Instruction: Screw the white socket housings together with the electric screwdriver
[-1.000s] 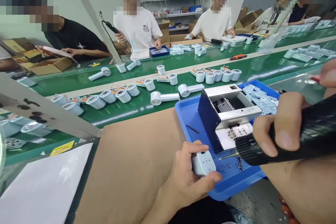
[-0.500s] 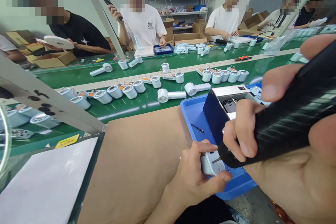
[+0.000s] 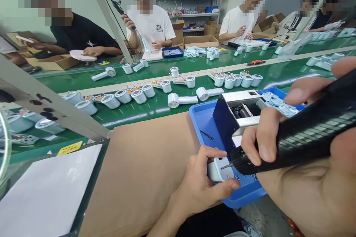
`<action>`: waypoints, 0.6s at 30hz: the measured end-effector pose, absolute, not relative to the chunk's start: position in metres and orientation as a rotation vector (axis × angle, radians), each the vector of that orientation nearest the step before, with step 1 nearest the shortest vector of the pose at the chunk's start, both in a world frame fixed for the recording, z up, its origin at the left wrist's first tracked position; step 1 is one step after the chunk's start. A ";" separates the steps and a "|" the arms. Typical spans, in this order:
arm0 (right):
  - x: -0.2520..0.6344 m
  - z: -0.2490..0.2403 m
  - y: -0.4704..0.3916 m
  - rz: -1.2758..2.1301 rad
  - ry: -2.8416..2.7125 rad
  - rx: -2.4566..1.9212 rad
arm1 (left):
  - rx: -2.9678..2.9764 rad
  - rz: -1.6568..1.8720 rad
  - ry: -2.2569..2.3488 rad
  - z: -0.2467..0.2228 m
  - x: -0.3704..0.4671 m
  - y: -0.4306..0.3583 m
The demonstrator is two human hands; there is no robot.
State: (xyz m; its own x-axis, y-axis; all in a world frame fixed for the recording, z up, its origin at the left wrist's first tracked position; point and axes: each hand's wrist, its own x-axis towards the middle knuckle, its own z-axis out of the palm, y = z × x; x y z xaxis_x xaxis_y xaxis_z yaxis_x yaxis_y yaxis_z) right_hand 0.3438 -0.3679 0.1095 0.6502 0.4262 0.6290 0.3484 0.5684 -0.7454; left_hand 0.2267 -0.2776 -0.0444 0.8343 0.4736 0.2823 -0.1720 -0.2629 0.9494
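My left hand (image 3: pixel 201 185) grips a small white plastic part (image 3: pixel 219 169) at the near edge of a blue tray (image 3: pixel 201 122). My right hand (image 3: pixel 311 163) holds a black electric screwdriver (image 3: pixel 300 137), whose bit tip touches the white part. Just behind them, inside the tray, stands a blue and silver screw feeder box (image 3: pixel 236 113). Loose screws lie on the tray floor near the part.
A green conveyor belt (image 3: pixel 155 107) carries several white round housings and handled white units (image 3: pixel 180 100). Other people sit at the far side, one holding a corded screwdriver. A brown mat (image 3: pixel 144 166) covers my bench; a white sheet (image 3: pixel 47 196) lies at the left.
My right hand brought the screwdriver from beside the feeder box down to the white part, and its bit now touches the part. My left hand kept holding the part.
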 end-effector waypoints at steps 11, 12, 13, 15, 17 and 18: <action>0.439 0.070 -0.387 -0.164 -0.896 -0.952 | 1.629 0.602 0.153 -0.051 0.227 -0.276; 0.442 0.064 -0.387 -0.145 -0.883 -0.970 | 1.634 0.603 0.157 -0.052 0.226 -0.275; 0.443 0.060 -0.387 -0.129 -0.869 -0.982 | 1.641 0.610 0.162 -0.052 0.226 -0.275; 0.442 0.055 -0.389 -0.099 -0.860 -0.995 | 1.657 0.636 0.165 -0.052 0.225 -0.274; 0.437 0.056 -0.391 -0.058 -0.875 -1.016 | 1.661 0.650 0.151 -0.053 0.225 -0.274; 0.433 0.058 -0.393 -0.042 -0.886 -1.020 | 1.659 0.648 0.143 -0.054 0.225 -0.274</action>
State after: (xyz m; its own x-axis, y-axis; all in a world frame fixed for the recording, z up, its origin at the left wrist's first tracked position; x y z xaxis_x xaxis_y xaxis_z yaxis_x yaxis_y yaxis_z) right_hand 0.4334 -0.3926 0.0579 0.6631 0.3568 0.6581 0.4176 0.5534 -0.7207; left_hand 0.2246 -0.2741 -0.0538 0.8323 0.4445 0.3311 -0.2645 -0.2065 0.9420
